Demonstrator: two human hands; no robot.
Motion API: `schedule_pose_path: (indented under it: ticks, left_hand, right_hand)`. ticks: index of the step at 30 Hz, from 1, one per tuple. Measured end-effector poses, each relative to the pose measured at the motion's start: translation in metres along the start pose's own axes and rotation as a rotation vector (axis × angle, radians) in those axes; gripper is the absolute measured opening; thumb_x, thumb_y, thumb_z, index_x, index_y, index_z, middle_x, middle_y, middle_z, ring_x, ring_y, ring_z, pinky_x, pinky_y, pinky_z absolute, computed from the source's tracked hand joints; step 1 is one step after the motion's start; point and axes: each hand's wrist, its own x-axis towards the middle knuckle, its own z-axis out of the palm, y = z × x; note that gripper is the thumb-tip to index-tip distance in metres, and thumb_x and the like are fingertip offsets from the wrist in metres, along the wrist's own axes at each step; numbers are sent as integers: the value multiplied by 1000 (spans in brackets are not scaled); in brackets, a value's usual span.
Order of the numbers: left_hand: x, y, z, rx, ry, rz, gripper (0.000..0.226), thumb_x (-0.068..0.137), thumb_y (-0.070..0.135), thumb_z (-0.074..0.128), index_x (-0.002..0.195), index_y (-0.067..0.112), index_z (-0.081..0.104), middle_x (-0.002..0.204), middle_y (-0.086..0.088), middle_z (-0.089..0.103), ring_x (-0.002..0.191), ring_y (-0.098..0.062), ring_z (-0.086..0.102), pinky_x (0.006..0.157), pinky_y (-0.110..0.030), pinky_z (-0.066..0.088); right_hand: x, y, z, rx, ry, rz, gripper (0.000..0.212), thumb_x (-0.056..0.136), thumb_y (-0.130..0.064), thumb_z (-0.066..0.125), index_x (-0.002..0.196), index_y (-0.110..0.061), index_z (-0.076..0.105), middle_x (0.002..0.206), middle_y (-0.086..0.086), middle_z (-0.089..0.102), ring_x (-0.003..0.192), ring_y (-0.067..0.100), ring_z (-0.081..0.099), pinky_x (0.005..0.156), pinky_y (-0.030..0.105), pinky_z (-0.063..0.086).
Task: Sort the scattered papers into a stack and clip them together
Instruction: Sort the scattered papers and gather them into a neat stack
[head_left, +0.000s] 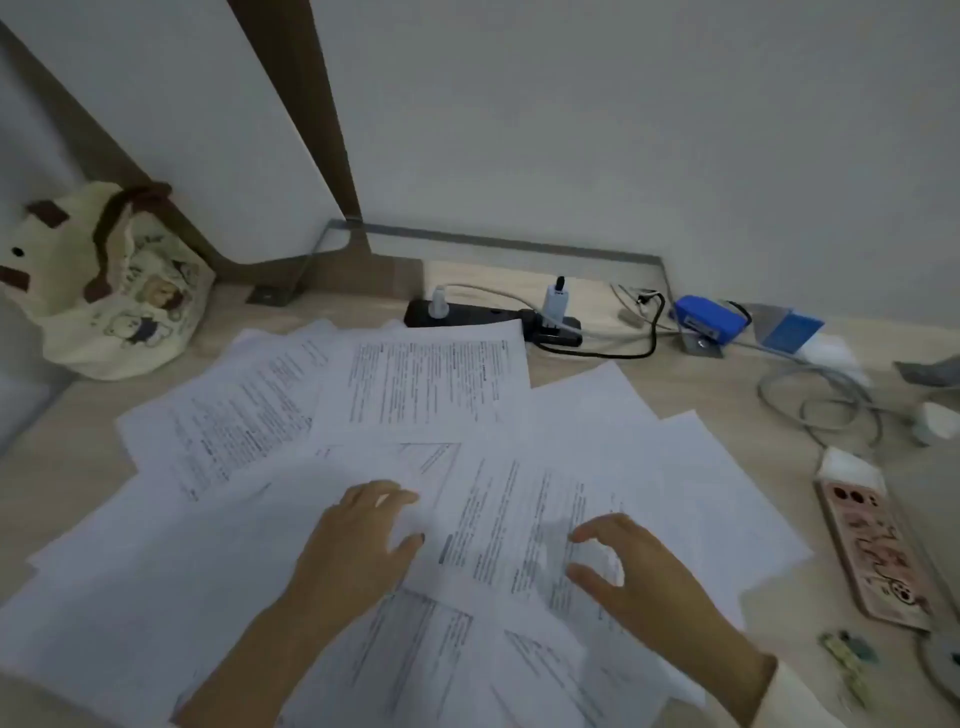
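While papers (415, 384) lie fanned unsorted, I've barely begun: left hand (358, 540) flat/open, right hand (634, 571) open, hovering; no stack, no clip seen.

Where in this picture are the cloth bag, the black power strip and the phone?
cloth bag (130, 306): head view, on its printed front.
black power strip (467, 313): head view, on its bare top between the plugs.
phone (878, 556): head view, on its patterned back.
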Motion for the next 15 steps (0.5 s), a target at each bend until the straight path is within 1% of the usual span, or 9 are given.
schedule_pose_path:
  ticks: [2,4,5,7,8,9,11,12,15]
  left_hand:
    - [-16,-12,19,39,-34,-30,70,82,66,31,141,28,32,151,11,25,139,-8,21,112,-25,18]
    - [-34,-27,44,61,-56,-28,101,62,90,19,144,31,23,152,15,16,141,-6,13,115,-24,11]
    - [-44,-31,54,26,-64,-43,118,46,97,4,144,33,20,151,17,12,140,-4,10,115,-22,8]
    - [-61,-39,73,-1,-17,-20,115,43,96,-6,140,39,17,146,22,11,135,1,9,111,-16,4]
    - [-68,-43,80,40,9,36,103,54,94,1,138,39,22,145,21,17,133,1,13,108,-13,4]
    - [-76,-42,86,31,-62,39,89,66,89,8,134,35,31,141,17,27,132,-2,18,107,-13,6]
    - [-90,-43,95,102,-106,40,72,79,78,13,124,30,43,132,11,40,130,-5,24,106,-12,6]
    - [-94,-46,103,137,-46,52,70,80,76,12,122,30,45,130,11,41,127,-7,30,107,-12,5]
    - [-108,-52,102,96,12,2,72,80,78,14,124,33,48,134,14,47,122,-5,36,108,-12,4]
  right_hand:
    - [-7,1,25,-212,9,-59,49,84,-64,37,117,-31,52,121,-16,51,109,5,57,85,13,44]
    - [-16,13,51,-330,-10,-82,66,81,-76,18,116,-31,53,120,-5,63,99,11,67,75,19,53]
    - [-18,17,61,-371,38,-93,72,80,-78,15,117,-30,54,120,-1,65,99,14,68,74,22,55]
    - [-19,26,74,-436,58,-118,80,74,-81,18,125,-29,52,131,0,57,111,17,63,83,27,53]
    - [-22,24,75,-459,41,-121,80,71,-80,22,126,-29,50,134,0,54,116,17,59,85,27,52]
    - [-26,26,78,-482,73,-153,75,71,-78,29,122,-28,51,129,0,58,113,17,61,81,25,54]
    - [-30,30,86,-505,103,-205,53,72,-63,52,108,-25,57,108,-1,69,92,14,70,63,17,55]
    - [-32,29,88,-512,131,-209,46,68,-53,61,102,-22,61,100,-1,71,85,13,71,58,15,54]
    - [-33,35,97,-524,242,-260,31,71,-34,55,91,-15,69,94,1,73,78,14,72,51,18,53]
